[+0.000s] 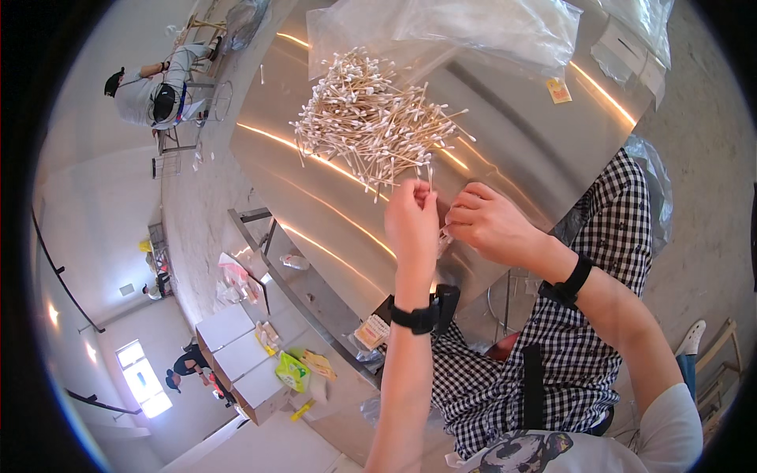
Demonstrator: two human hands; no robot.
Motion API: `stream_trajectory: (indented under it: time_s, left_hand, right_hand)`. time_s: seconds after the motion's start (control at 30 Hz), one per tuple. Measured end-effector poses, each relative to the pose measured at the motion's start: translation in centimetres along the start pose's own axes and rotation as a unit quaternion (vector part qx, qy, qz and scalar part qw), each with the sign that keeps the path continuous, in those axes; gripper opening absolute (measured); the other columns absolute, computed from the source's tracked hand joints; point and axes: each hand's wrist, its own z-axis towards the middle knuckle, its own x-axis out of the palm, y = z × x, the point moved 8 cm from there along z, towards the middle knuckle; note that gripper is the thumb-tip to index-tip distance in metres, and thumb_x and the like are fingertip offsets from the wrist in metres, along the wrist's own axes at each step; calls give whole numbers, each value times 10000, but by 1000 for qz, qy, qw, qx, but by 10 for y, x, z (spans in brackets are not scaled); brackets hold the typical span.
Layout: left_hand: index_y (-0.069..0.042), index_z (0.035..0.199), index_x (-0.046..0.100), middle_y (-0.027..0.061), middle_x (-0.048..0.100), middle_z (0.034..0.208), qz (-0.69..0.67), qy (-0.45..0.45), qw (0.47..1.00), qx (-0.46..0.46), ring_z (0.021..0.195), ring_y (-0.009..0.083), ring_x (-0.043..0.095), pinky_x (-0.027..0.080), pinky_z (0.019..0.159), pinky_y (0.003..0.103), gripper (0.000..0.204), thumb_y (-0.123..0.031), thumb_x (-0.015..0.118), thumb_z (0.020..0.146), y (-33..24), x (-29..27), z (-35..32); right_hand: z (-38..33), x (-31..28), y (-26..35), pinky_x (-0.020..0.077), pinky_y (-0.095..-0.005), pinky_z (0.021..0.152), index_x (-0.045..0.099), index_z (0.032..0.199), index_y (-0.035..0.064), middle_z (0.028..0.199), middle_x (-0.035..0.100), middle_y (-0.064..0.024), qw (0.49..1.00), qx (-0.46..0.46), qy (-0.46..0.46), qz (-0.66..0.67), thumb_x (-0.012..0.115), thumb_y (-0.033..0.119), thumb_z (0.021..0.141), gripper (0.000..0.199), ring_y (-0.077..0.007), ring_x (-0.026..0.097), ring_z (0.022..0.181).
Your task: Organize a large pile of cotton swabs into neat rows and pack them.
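Note:
A loose heap of cotton swabs with wooden sticks and white tips [371, 118] lies on a shiny steel table [505, 142]. My left hand [412, 221] is raised at the near edge of the heap, its fingers pinched around a small bunch of swabs that stick up above the fingertips. My right hand [489, 225] is curled close beside it, fingertips touching the same bunch and what looks like a small clear bag between the two hands. Both wrists wear black bands.
Crumpled clear plastic bags [473, 27] lie at the far side of the table, with a small yellow tag [558, 91] near them. Another person [158, 94] sits working at the far left. White boxes and coloured packets [268, 355] stand lower left.

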Motion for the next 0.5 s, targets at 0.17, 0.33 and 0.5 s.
stream_trajectory:
  time_s: [0.17,0.33,0.5]
  left_hand:
    - [3,973,691,91,705,897,14,45,998,28,751,185,668,530,695,305,125,-7,691,848,7,-7,-44]
    - [-3,1094,699,122,697,1064,-36,30,998,48,919,224,676,535,810,310,199,12,615,913,20,-25,-69]
    - [18,1380,508,214,541,1384,7,-50,996,80,1284,377,510,392,1095,446,403,-81,540,991,-9,-17,-100]
  right_hand:
    - [-5,5,4,446,-351,952,668,756,96,873,630,-5,1000,-14,-13,1,653,117,676,84,-196,589,993]
    - [1,-7,10,452,-363,945,671,896,88,959,646,-37,997,15,-45,62,676,101,698,199,-220,598,1015]
    - [-20,-51,-60,491,-398,909,626,1068,68,1047,644,-95,945,245,-176,127,673,7,818,262,-287,616,1025]
